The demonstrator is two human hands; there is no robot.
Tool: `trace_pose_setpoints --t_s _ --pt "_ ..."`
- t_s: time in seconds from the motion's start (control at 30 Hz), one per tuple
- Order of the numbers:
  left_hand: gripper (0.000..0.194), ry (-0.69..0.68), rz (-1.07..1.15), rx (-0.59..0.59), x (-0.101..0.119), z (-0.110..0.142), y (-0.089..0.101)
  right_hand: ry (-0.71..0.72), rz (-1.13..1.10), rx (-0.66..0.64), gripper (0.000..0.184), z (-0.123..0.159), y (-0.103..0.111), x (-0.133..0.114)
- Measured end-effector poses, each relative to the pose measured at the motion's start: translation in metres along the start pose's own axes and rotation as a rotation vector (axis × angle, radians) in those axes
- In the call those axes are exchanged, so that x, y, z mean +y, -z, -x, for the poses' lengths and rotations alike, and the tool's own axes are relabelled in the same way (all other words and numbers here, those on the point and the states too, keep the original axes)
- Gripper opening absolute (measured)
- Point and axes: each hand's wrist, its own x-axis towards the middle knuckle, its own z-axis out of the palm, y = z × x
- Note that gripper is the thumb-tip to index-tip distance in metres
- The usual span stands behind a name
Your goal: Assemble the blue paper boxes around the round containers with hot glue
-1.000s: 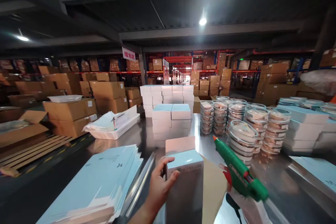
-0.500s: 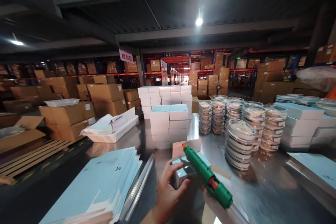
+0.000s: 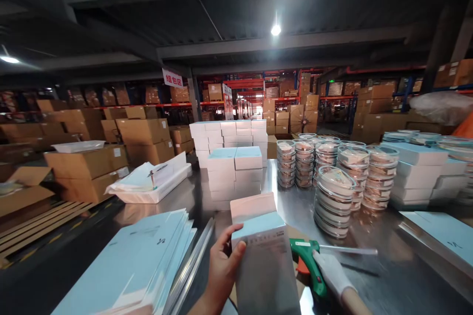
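My left hand [image 3: 226,261] grips the upper left edge of a carton [image 3: 266,270], with the thumb on its front. The carton is pale blue on top, shiny on the front, and has its flap [image 3: 253,206] raised behind. Low on the right, my right hand [image 3: 334,273], in a white glove, is at the handle of a green glue gun [image 3: 306,251], which lies sideways with its orange trigger showing. A clear glue stick [image 3: 351,251] sticks out from the gun's back. The gun's nozzle is hidden behind the carton.
Flat blue card sheets [image 3: 129,261] lie at left, near a white basket of papers [image 3: 155,189]. White boxes [image 3: 234,177] are stacked ahead. Clear round tubs [image 3: 334,202] stand in piles at right, beside more boxes [image 3: 417,177]. Another flat blue stack [image 3: 443,236] lies far right.
The glue gun has gone from pointing forward over the carton to lying sideways, lower at the right. My left hand has tipped the carton so its front faces me.
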Motion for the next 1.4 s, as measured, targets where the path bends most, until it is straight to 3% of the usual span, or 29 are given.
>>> trace_pose_setpoints --t_s 0.07,0.1,0.2,0.27,0.33,0.4,0.53,0.6,0.67,0.77,0.9,0.97,1.03,1.1,1.17,1.23,1.27,1.3,1.33,1.37,1.4 --pt "0.063 0.016 0.059 0.024 -0.004 0.001 -0.006 0.096 0.113 0.073 0.044 0.002 -0.002 -0.012" --pt "0.063 0.02 0.081 0.023 -0.007 0.002 -0.009 0.149 0.055 0.051 0.046 0.007 -0.006 -0.024" --pt "0.06 -0.008 0.117 -0.046 -0.023 0.001 -0.016 0.285 -0.36 -0.241 0.056 0.033 -0.028 -0.077" --pt "0.054 -0.06 0.104 -0.08 -0.035 0.0 -0.016 0.298 -0.391 -0.397 0.057 0.048 -0.041 -0.111" --pt "0.048 -0.118 0.07 -0.1 -0.043 -0.002 -0.014 0.31 -0.278 -0.379 0.056 0.057 -0.046 -0.129" --pt "0.041 -0.179 0.044 -0.135 -0.046 -0.004 -0.012 0.364 -0.158 -0.349 0.058 0.057 -0.044 -0.127" --pt "0.034 -0.312 0.172 -0.107 -0.036 -0.005 -0.013 0.567 0.019 -0.406 0.072 0.045 -0.03 -0.088" --pt "0.038 -0.371 0.171 -0.153 -0.027 -0.007 -0.012 0.653 0.079 -0.37 0.06 0.043 -0.024 -0.07" --pt "0.035 -0.452 0.045 -0.309 -0.018 -0.012 -0.009 0.732 0.074 -0.369 0.04 0.045 -0.022 -0.06" --pt "0.027 -0.535 -0.081 -0.487 -0.009 -0.019 -0.003 0.841 0.022 -0.413 0.029 0.048 -0.022 -0.062" --pt "0.022 -0.58 -0.092 -0.519 0.001 -0.027 0.003 0.912 0.004 -0.42 0.025 0.045 -0.021 -0.073" --pt "0.021 -0.571 -0.199 -0.577 0.017 -0.032 0.003 0.962 0.03 -0.41 0.026 0.048 -0.022 -0.077" --pt "0.027 -0.531 -0.426 -0.673 0.04 -0.036 -0.001 1.052 0.122 -0.423 0.037 0.056 -0.026 -0.081" --pt "0.059 -0.46 -0.637 -0.788 0.067 -0.037 -0.009 1.094 0.246 -0.482 0.069 0.061 -0.029 -0.087" --pt "0.073 -0.406 -0.7 -0.852 0.086 -0.037 -0.012 1.056 0.348 -0.546 0.103 0.054 -0.024 -0.093" --pt "0.064 -0.43 -0.688 -0.765 0.092 -0.04 -0.006 1.024 0.45 -0.432 0.105 0.028 -0.003 -0.098" --pt "0.06 -0.453 -0.672 -0.627 0.089 -0.043 0.0 1.021 0.516 -0.282 0.095 0.008 0.015 -0.1" --pt "0.061 -0.46 -0.641 -0.435 0.083 -0.047 0.009 1.027 0.629 -0.052 0.086 -0.015 0.036 -0.102" --pt "0.07 -0.428 -0.588 -0.207 0.074 -0.051 0.019 0.947 0.74 0.198 0.078 -0.04 0.059 -0.103" --pt "0.085 -0.348 -0.516 0.004 0.063 -0.055 0.029 0.829 0.844 0.39 0.076 -0.064 0.083 -0.105" --pt "0.102 -0.254 -0.434 0.153 0.052 -0.057 0.037 0.695 0.941 0.492 0.07 -0.088 0.104 -0.106"
